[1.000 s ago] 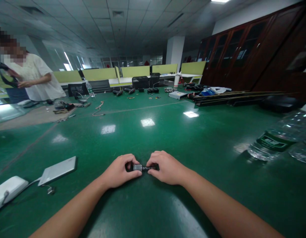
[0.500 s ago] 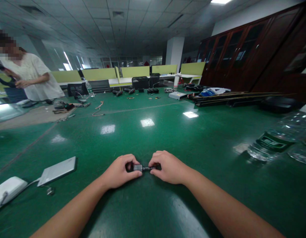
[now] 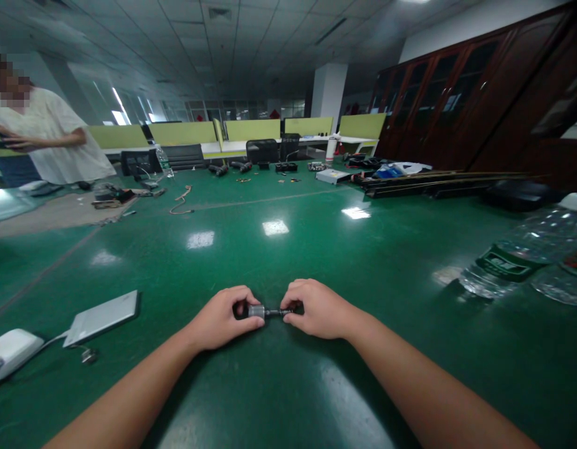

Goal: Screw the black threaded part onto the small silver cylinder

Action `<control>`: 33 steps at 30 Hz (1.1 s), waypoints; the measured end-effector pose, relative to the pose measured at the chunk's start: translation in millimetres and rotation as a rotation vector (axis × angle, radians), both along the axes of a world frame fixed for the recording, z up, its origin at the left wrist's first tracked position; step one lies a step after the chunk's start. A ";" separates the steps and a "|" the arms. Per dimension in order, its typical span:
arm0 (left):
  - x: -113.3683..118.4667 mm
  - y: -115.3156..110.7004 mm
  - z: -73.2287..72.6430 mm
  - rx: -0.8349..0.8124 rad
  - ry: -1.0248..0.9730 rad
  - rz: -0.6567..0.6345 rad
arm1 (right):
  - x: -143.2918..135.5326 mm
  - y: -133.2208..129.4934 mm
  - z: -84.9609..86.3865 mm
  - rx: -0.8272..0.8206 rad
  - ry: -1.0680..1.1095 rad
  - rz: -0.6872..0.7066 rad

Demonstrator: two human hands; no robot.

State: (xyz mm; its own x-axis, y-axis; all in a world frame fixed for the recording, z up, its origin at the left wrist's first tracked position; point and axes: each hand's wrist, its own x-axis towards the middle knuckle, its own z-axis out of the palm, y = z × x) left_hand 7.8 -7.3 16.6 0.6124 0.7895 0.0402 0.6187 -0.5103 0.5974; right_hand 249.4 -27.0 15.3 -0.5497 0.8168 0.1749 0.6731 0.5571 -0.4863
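Note:
Near the front middle of the green table (image 3: 288, 255), my left hand (image 3: 225, 318) pinches a small grey metal cylinder (image 3: 257, 311) between thumb and fingers. From the cylinder's right side a thin dark shaft (image 3: 273, 312) runs across to my right hand (image 3: 319, 308). The thumb and fingers of my right hand are closed on the shaft's far end, which looks dark and ridged and is partly hidden by the fingertips. The part lies level between the two hands, just over the table or on it.
At the left are a silver flat box (image 3: 101, 318) and a white device (image 3: 12, 355) joined by a cable. Clear water bottles (image 3: 498, 268) are on the right. Tools, a white box (image 3: 333, 176) and dark strips (image 3: 410, 184) lie far back. A person (image 3: 50, 137) stands far left.
The shaft between the hands shows a little longer, with my fingertips slightly farther apart. The view has shifted slightly. The person at the left has moved their arms.

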 end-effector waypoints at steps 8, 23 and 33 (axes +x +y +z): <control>0.4 -0.4 -0.2 -0.012 0.020 0.023 | 19.6 4.9 4.9 -0.070 -0.036 -0.066; -0.7 0.6 -4.8 0.025 0.005 0.015 | -1.4 2.5 -6.4 -0.173 0.230 -0.046; -3.4 1.9 -7.3 0.026 -0.009 0.006 | -5.0 4.4 -11.1 -0.072 0.165 -0.028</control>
State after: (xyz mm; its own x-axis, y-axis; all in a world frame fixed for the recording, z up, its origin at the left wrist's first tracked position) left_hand 4.4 -5.4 9.3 0.6075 0.7916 0.0661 0.6163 -0.5221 0.5896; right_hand 244.4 -22.6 4.2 -0.4949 0.8453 0.2011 0.5957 0.4986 -0.6298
